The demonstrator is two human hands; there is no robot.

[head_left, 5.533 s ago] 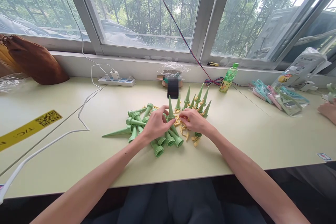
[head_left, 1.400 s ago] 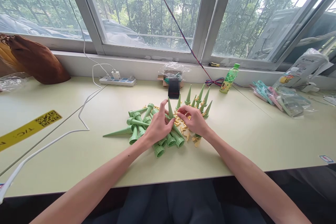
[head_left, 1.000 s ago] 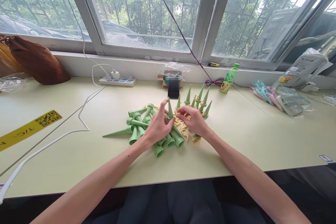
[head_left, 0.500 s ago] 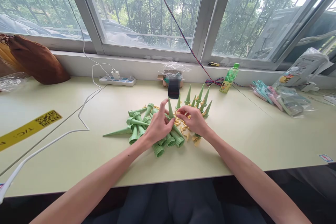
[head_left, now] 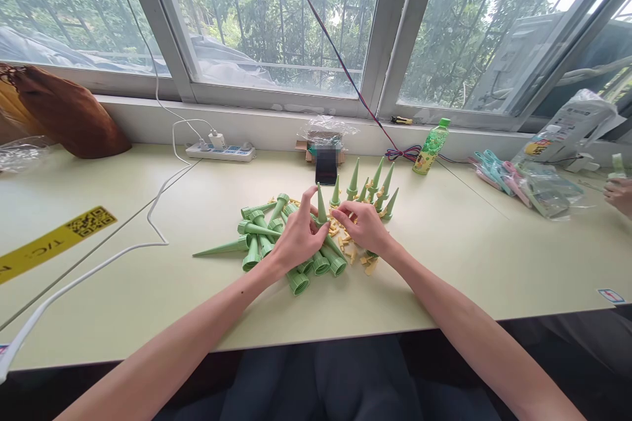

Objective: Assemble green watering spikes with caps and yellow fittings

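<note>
My left hand (head_left: 299, 235) is closed around a green plastic watering spike (head_left: 321, 204), whose tip points up. My right hand (head_left: 364, 223) pinches at the spike's right side; a small yellow plastic valve is mostly hidden in its fingertips. To the left and under my left hand lies a heap of loose green spikes (head_left: 254, 227), several with ribbed open ends toward me. Small yellow valves (head_left: 351, 254) are scattered below and around my right hand. Beyond it, several spikes (head_left: 377, 179) stand tip up, some with yellow valves on them.
A phone (head_left: 326, 168) leans on a small box at the back. A green-capped bottle (head_left: 431, 147) stands behind the upright spikes. On the left are a power strip (head_left: 220, 152) and white cable (head_left: 160, 210). Wrapped pastel tools (head_left: 503, 174) lie right; another person's hand (head_left: 619, 194) shows at the edge.
My right fingertips have shifted slightly against the spike, and the yellow valve in them shows less. Another person's hand has come into view at the far right.
</note>
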